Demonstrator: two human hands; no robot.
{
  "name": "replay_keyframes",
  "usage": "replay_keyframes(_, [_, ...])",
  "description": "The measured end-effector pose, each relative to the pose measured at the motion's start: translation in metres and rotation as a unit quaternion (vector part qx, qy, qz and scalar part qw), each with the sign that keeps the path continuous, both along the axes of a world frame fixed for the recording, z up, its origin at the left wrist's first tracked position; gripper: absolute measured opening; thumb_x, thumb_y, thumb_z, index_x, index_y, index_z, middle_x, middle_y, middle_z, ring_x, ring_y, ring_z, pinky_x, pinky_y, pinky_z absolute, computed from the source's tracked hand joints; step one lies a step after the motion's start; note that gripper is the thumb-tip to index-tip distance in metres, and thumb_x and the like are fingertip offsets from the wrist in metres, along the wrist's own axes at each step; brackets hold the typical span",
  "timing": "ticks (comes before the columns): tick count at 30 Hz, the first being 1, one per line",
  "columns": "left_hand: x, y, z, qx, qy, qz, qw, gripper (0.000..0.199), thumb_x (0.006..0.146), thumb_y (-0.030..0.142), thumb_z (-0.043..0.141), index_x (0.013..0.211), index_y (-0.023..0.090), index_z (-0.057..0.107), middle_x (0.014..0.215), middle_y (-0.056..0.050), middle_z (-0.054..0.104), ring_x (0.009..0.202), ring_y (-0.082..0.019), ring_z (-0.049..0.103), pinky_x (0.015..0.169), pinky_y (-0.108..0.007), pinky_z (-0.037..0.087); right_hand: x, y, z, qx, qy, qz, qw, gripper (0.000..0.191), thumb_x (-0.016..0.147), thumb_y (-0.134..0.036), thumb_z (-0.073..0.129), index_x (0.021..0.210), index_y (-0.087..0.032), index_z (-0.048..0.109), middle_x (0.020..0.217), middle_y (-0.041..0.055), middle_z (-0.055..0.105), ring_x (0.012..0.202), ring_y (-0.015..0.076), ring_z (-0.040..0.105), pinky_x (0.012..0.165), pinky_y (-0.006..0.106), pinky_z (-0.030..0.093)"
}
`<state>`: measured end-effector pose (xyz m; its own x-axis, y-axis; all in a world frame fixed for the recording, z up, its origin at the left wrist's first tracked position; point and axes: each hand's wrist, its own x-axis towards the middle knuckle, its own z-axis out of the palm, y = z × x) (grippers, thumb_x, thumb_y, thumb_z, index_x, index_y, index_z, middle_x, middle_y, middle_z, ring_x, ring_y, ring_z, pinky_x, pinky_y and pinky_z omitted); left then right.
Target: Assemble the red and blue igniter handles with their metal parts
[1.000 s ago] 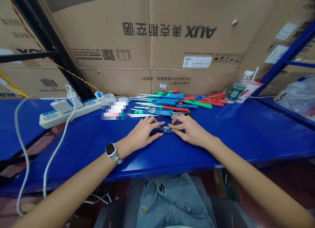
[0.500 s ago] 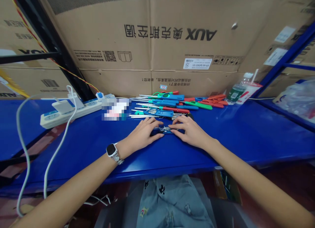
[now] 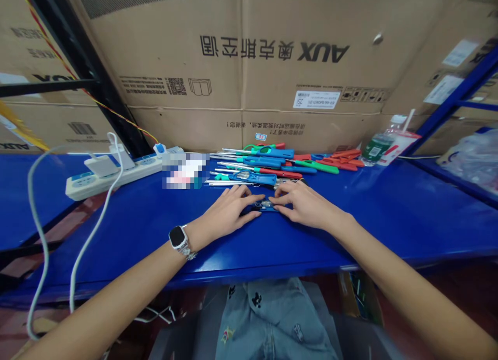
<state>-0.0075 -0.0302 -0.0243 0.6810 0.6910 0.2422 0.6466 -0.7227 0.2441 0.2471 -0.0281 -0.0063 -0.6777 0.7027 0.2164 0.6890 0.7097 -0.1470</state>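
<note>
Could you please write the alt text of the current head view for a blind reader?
The left hand and right hand hold a small blue piece with metal parts on a blue table. Behind them lie colourful long lighters, before a cardboard box, with a power strip left and a bottle right.

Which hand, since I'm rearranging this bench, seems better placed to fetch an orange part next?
Probably the right hand: it is nearer the orange parts, on their side of the blue piece. The left hand is farther off. Both hands are at the piece.
</note>
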Motion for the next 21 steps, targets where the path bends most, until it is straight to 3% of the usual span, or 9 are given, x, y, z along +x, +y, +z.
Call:
replay_keyframes(6, [0.0,0.0,0.0,0.022,0.026,-0.009,0.999,0.042,0.106,0.04,0.052,0.144,0.026,0.061,0.116,-0.01,0.057,0.111,-0.028,0.055,0.097,-0.044,0.047,-0.01,-0.018,0.001,0.057,-0.002,-0.037,0.998,0.027,0.103,-0.032,0.056,0.112,-0.022,0.08,0.113,0.0114,0.072,0.111,0.0284,0.064,0.094,0.046,0.045])
replay_keyframes(10, [0.0,-0.001,0.001,0.034,0.035,-0.004,0.999,0.042,0.106,0.041,0.051,0.144,0.027,0.061,0.114,-0.01,0.058,0.108,-0.028,0.055,0.094,-0.044,0.047,-0.014,-0.027,-0.009,0.102,-0.014,-0.053,0.993,0.039,0.107,-0.037,0.046,0.133,-0.02,0.07,0.132,0.014,0.07,0.125,0.0315,0.06,0.1,0.049,0.044])
replay_keyframes(15, [-0.001,0.0,0.0,0.049,0.037,-0.002,0.998,0.042,0.106,0.041,0.052,0.144,0.025,0.06,0.115,-0.01,0.059,0.109,-0.028,0.057,0.094,-0.044,0.047,-0.015,-0.033,-0.021,0.082,-0.043,-0.029,0.995,0.051,0.109,-0.041,0.04,0.151,-0.015,0.053,0.154,0.0143,0.053,0.145,0.0288,0.049,0.116,0.05,0.039])
replay_keyframes(21, [-0.007,0.003,0.004,0.031,0.016,0.005,0.999,0.047,0.099,0.049,0.064,0.134,0.019,0.062,0.122,-0.011,0.064,0.118,-0.031,0.058,0.103,-0.049,0.044,-0.014,-0.033,-0.018,0.069,-0.076,-0.031,0.994,0.053,0.11,-0.042,0.035,0.154,-0.015,0.047,0.159,0.0113,0.046,0.15,0.0283,0.042,0.118,0.056,0.037])
